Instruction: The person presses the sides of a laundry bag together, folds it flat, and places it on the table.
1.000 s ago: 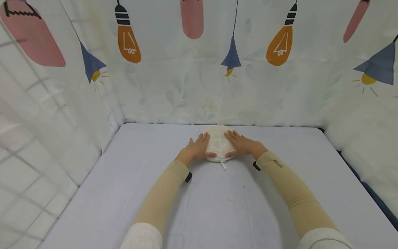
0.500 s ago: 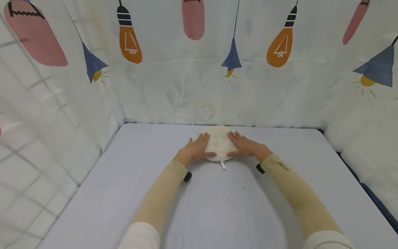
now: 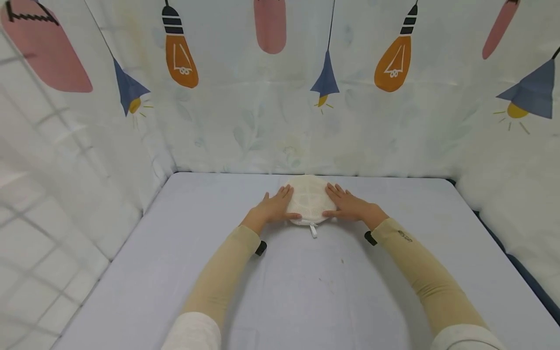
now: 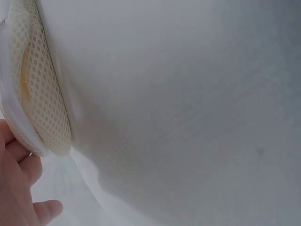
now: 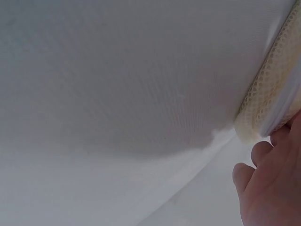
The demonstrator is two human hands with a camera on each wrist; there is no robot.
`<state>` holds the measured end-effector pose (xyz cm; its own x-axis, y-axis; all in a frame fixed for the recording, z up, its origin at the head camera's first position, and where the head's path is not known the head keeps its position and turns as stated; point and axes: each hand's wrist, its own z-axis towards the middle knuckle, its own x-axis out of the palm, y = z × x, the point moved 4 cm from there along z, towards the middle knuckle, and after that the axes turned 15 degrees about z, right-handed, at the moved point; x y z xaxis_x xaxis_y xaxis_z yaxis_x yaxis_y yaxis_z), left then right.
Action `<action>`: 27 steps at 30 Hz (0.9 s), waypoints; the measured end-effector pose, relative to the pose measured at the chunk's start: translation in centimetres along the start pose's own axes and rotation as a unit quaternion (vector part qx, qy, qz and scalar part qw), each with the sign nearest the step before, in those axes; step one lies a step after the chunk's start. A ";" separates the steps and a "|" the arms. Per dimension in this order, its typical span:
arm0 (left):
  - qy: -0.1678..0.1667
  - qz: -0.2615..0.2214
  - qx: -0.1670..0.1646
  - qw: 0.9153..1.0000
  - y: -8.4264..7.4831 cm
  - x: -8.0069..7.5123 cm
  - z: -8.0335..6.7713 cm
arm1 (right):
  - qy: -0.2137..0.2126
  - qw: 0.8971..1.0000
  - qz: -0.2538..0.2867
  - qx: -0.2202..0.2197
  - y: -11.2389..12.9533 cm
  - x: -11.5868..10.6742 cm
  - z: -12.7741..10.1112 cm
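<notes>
A round, cream mesh pouch [image 3: 309, 200] with a zip, resembling a laundry wash bag, lies at the far middle of the table. Its white zip pull [image 3: 313, 231] hangs toward me. My left hand [image 3: 272, 209] rests at the pouch's left side, fingers extended and thumb across the near edge. On the opposite side, my right hand [image 3: 351, 206] touches it in much the same way. Both wrist views show the mesh side, here the left one's mesh wall [image 4: 44, 89] and the right one's mesh edge [image 5: 268, 77], with fingertips against the rim. What is inside is hidden.
A pale cloth covers the table [image 3: 302, 291], with a few small marks near the middle. Behind it hangs a white curtain [image 3: 245, 121] printed with lamps and bulbs. Another white curtain [image 3: 57, 194] closes the left side.
My right hand has slid a little to the right, uncovering more of the pouch. The left hand has shifted slightly left. The pouch stays in nearly the same place.
</notes>
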<state>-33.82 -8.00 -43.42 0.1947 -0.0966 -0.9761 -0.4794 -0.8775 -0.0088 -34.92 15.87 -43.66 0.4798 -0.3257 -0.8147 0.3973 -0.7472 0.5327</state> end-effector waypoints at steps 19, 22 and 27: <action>0.026 0.021 -0.016 0.999 -0.5 0.3 0.2 | 0.037 0.999 -0.016 0.031 -1.7 0.9 1.1; 0.028 0.023 -0.016 0.999 -0.5 0.3 0.2 | 0.037 0.999 -0.018 0.034 -1.2 0.8 0.8; 0.026 0.019 -0.017 0.999 -0.4 0.3 0.2 | 0.030 0.999 0.000 0.020 -0.2 0.3 0.2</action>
<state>-33.76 -7.62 -43.73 0.2204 -0.1536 -0.9632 -0.4588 -0.8878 0.0366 -35.03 15.82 -44.06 0.5257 -0.2913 -0.7993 0.3661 -0.7706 0.5216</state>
